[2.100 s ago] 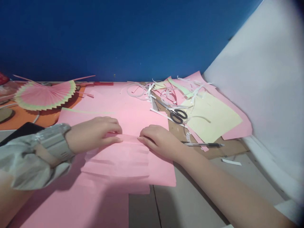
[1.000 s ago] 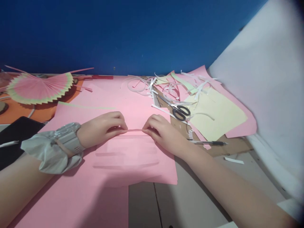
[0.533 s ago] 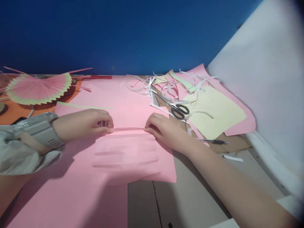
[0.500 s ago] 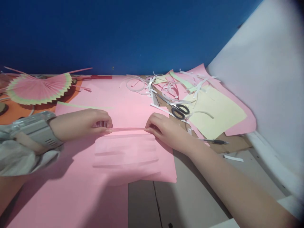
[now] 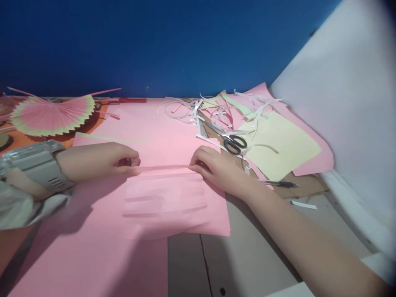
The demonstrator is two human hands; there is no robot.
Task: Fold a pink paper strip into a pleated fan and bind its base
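A pleated sheet of pink paper [image 5: 167,194] lies in front of me, with several parallel folds across it. My left hand [image 5: 123,160] pinches the left end of its top fold between thumb and fingers. The right end of that same fold is pinched in my right hand [image 5: 206,163]. Between the two hands the fold stands up slightly as a narrow ridge. Beneath it are larger pink sheets [image 5: 77,255]. A grey device is strapped on my left wrist.
A pink and yellow-green pleated paper fan [image 5: 52,115] sits at the far left on an orange surface. To the right are black-handled scissors [image 5: 234,144], white paper strips [image 5: 221,117], pale yellow paper [image 5: 284,144] and a pen [image 5: 281,184]. A blue wall [image 5: 185,45] rises behind.
My left hand has slid slightly to the left along the fold, so more of the folded edge shows. My right hand has stayed almost in place.
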